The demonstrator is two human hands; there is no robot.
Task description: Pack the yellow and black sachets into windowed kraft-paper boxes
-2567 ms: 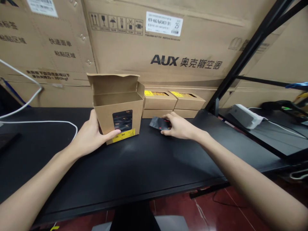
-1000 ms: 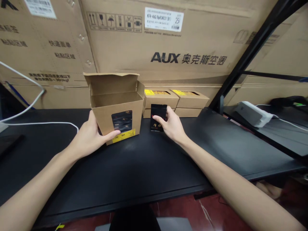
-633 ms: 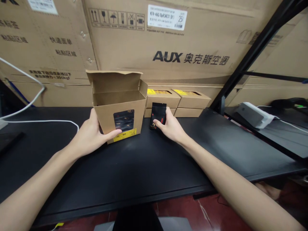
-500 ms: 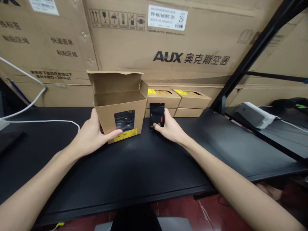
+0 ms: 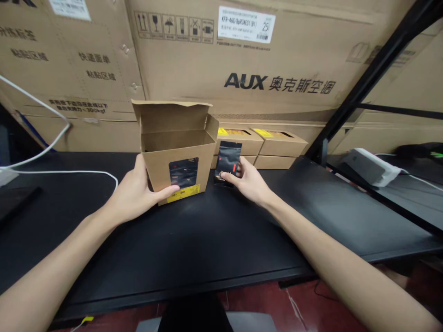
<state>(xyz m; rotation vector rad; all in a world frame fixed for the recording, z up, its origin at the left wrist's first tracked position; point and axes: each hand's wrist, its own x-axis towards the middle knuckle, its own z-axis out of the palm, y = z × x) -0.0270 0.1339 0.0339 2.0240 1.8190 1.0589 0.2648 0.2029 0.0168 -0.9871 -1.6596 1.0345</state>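
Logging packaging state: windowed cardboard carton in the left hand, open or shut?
Open. The windowed cardboard carton in the left hand has its lid standing up at the back, exposing the inside.

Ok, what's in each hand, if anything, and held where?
The left hand holds the open cardboard box by its lower left side, thumb across the front. The right hand holds a black packet near its lower right edge.

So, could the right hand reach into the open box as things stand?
Likely yes: the right hand, holding at least one black packet, is beside the open box; its lid stands up, and the left hand grips low, out of the way.
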